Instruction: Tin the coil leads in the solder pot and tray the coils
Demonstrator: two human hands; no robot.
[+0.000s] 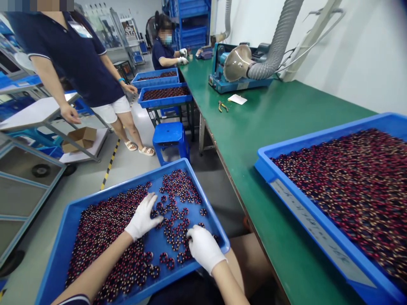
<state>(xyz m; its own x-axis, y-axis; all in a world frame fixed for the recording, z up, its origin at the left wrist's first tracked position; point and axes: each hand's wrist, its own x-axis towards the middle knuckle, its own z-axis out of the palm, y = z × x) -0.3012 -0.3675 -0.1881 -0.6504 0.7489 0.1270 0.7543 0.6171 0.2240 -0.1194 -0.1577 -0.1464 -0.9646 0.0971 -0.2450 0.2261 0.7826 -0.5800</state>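
A blue plastic tray (211,216) lies before me, holding many small dark ring-shaped parts (108,237) with red and copper-coloured marks. They are massed on its left side and scattered more loosely on the right. My left hand (142,219), in a white glove, rests at the edge of the dense pile, fingers stretched out and thumb apart. Near the tray's right wall is my right hand (205,248), also white-gloved, with its fingers curled down over loose rings. Whatever its fingertips hold is hidden beneath the hand.
On the green workbench (241,169) stands another blue tray (267,163) full of similar rings. Farther back are pliers (223,106), a white card (237,99) and a machine with a duct (238,63). A blue stool (170,135) stands ahead. One person stands left; another sits behind.
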